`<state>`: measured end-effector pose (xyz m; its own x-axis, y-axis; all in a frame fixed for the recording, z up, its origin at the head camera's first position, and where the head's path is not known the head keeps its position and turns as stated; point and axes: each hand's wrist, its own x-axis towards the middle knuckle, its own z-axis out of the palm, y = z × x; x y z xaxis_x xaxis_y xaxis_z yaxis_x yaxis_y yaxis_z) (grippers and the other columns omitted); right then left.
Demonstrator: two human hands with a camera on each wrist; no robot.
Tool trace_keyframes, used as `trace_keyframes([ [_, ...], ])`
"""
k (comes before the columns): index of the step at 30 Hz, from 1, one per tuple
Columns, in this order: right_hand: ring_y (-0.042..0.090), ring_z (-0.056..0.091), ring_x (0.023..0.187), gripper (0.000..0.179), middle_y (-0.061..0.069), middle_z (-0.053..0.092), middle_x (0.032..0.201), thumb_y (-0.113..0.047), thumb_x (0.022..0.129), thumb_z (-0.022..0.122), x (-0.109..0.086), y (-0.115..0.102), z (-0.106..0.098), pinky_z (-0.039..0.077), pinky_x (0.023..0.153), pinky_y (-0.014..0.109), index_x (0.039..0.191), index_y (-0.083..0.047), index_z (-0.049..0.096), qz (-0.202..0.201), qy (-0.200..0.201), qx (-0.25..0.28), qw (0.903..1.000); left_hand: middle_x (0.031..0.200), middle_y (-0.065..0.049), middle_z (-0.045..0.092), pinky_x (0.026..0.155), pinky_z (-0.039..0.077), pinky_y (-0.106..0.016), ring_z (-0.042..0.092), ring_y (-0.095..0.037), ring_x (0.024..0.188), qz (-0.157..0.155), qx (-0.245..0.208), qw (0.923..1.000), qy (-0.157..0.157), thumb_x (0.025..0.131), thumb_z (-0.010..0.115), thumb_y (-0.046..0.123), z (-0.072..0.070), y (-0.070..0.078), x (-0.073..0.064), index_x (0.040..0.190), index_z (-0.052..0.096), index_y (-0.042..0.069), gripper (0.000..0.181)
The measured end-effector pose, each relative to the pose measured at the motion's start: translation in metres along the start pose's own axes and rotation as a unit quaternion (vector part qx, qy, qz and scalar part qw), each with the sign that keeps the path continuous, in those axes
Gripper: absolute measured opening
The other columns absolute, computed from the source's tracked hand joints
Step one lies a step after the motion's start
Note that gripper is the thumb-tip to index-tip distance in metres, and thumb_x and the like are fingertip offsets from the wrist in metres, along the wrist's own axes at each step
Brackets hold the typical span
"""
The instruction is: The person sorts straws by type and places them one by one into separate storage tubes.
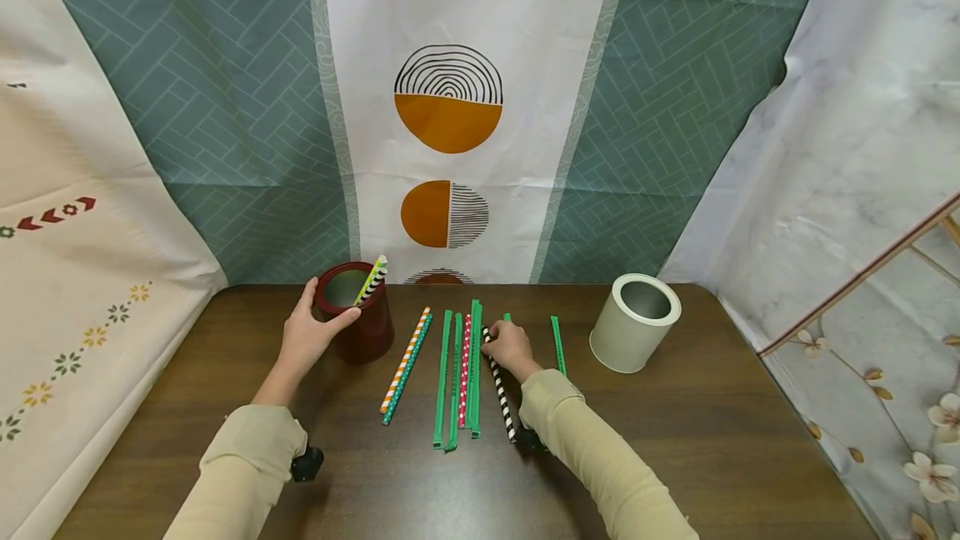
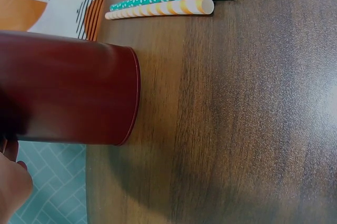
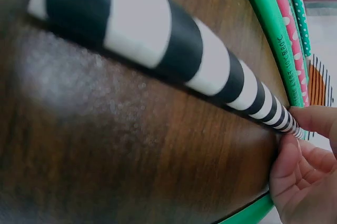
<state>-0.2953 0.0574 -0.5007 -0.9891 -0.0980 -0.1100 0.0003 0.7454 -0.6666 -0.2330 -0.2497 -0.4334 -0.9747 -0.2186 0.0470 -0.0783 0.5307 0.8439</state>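
Observation:
My left hand (image 1: 306, 338) grips the dark red canister (image 1: 369, 338) at its rim, thumb in front and fingers round the far left side. A yellow-green straw (image 1: 367, 280) and a black-and-white striped straw (image 1: 377, 281) lean out of its mouth. With thumb and fingertips, my right hand (image 1: 513, 348) pinches the far end of another black-and-white striped paper straw (image 1: 502, 397). Its near end points toward me, low over the table, and looms large in the right wrist view. Left of this straw lie green wrapped straws (image 1: 476, 373) and a pink dotted straw (image 1: 464, 373).
An orange-striped straw (image 1: 403, 365) and a teal dotted straw (image 1: 408, 369) lie side by side near the canister. Another green wrapped straw (image 1: 558, 340) is partly hidden by my right arm. A cream canister (image 1: 622, 340) stands at the back right of the brown table (image 1: 720, 440).

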Motion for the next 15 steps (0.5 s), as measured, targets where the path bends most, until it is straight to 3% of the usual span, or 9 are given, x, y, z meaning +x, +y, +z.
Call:
trace_keyframes([
  [6,0.018,0.051,0.062,0.020,0.011,0.061,0.093,-0.015,0.077,0.066,0.001,0.002,0.000,0.044,0.055,0.029,0.093,-0.006,0.059,-0.008,0.003,-0.025,0.9997,0.148,-0.011,0.011,0.100,0.023,-0.059,0.015,-0.034,0.134,0.002,0.000,1.0000,-0.002,0.074,0.064,0.049,0.000,0.000,0.001,0.144,0.002,0.016,0.099],
  [11,0.014,0.050,0.049,0.022,0.011,0.060,0.089,-0.013,0.078,0.064,0.002,0.002,-0.004,0.044,0.045,0.025,0.097,-0.003,0.059,-0.004,-0.018,0.010,0.9998,0.148,-0.012,0.011,0.100,0.023,-0.059,0.015,-0.035,0.134,0.005,-0.002,1.0000,-0.002,0.074,0.064,0.049,-0.001,0.000,0.001,0.144,0.002,0.015,0.099],
  [15,0.012,0.047,0.042,0.021,0.011,0.060,0.075,-0.012,0.080,0.062,0.003,-0.003,-0.012,0.042,0.042,0.024,0.098,-0.002,0.058,0.000,-0.035,0.047,0.9983,0.149,-0.012,0.010,0.100,0.022,-0.059,0.014,-0.035,0.134,0.004,0.000,1.0000,-0.002,0.074,0.063,0.050,-0.001,-0.001,0.000,0.144,0.002,0.015,0.099],
])
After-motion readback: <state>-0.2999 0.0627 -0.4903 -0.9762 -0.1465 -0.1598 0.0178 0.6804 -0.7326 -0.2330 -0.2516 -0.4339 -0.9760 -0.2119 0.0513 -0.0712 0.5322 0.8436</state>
